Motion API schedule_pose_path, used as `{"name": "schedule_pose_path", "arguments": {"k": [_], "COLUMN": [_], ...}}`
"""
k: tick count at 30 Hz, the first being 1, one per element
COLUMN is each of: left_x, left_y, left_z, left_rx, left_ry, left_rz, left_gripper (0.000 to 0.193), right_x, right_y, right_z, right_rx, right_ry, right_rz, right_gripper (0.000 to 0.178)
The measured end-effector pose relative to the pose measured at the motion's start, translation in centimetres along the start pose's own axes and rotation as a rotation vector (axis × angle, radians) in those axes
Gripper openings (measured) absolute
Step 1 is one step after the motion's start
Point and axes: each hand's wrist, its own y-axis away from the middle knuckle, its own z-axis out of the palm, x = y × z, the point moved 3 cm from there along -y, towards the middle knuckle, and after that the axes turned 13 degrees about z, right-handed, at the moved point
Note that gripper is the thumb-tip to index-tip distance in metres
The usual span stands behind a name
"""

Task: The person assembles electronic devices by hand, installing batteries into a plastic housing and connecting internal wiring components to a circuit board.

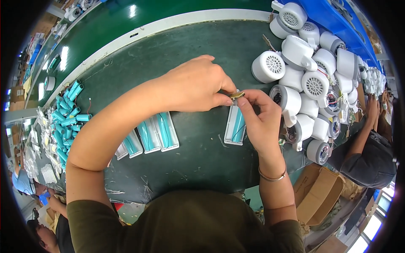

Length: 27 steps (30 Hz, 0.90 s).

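Both hands meet above the dark green tabletop. Between the fingertips is a small flat part, yellowish-brown like a circuit board, partly covered by the fingers. My right hand pinches it with thumb and forefinger. My left hand reaches in from the other side, its thumb and forefinger closed at the same part. Just below lies a white half-shell with a teal battery in it; my right fingers hide part of it. Left of it, several similar white shells with teal batteries lie under my left forearm.
A heap of white fan housings fills the right side, before a blue bin. Teal batteries are piled at the left beside white parts. A cardboard box stands below right. Other people sit at both sides.
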Motion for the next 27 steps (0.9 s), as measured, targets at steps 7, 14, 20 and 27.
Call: {"name": "schedule_pose_path", "arguments": {"k": [7,14,20,27], "left_x": [0.4,-0.4,0.2,-0.4], "left_y": [-0.7,-0.1,1.9,5.1], "left_z": [-0.4,-0.1,-1.9,0.0], "left_rx": [-0.101,-0.115,0.093,0.222], "left_ry": [0.062,-0.016,-0.195,-0.327], "left_rz": [-0.069,-0.05,0.081,-0.139], "left_gripper": [0.02,0.019,0.052,0.066], "right_x": [-0.5,-0.8,-0.7,-0.6], "right_y": [0.2,0.3,0.3,0.3], "right_z": [0.0,0.7,0.2,0.1], "right_rx": [-0.023,-0.037,-0.038,-0.034], "right_ry": [0.118,0.134,0.139,0.105], "right_rz": [-0.03,-0.075,-0.119,-0.108], "right_gripper": [0.007,0.006,0.008,0.01]}}
